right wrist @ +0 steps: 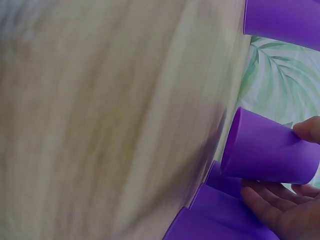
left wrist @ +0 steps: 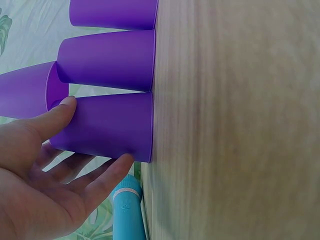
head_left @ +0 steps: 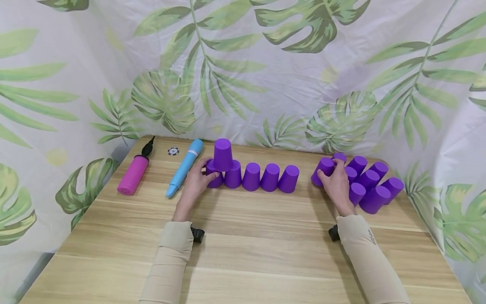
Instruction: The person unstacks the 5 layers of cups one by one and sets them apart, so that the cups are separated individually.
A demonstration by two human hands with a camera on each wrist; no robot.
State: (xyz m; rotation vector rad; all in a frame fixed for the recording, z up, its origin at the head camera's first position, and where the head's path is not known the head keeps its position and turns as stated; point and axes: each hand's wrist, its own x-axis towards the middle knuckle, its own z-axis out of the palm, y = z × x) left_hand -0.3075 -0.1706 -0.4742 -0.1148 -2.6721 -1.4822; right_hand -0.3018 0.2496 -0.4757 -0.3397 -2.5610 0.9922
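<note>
A pale wooden bench (head_left: 243, 253) fills the foreground; white cloth printed with green leaves (head_left: 288, 67) hangs behind and beside it; light is even.

From where I stand, the left hand (head_left: 196, 182) covers most of the end cup (head_left: 214, 174) in the row of purple cups, and the right hand (head_left: 336, 185) hides part of the cup (head_left: 323, 169) it grips beside the cluster. The small round token (head_left: 173, 151) behind the blue pump (head_left: 185, 167) is too tiny to read. In the right wrist view the tabletop (right wrist: 100, 125) is a blur, and cups run off the edge.
</note>
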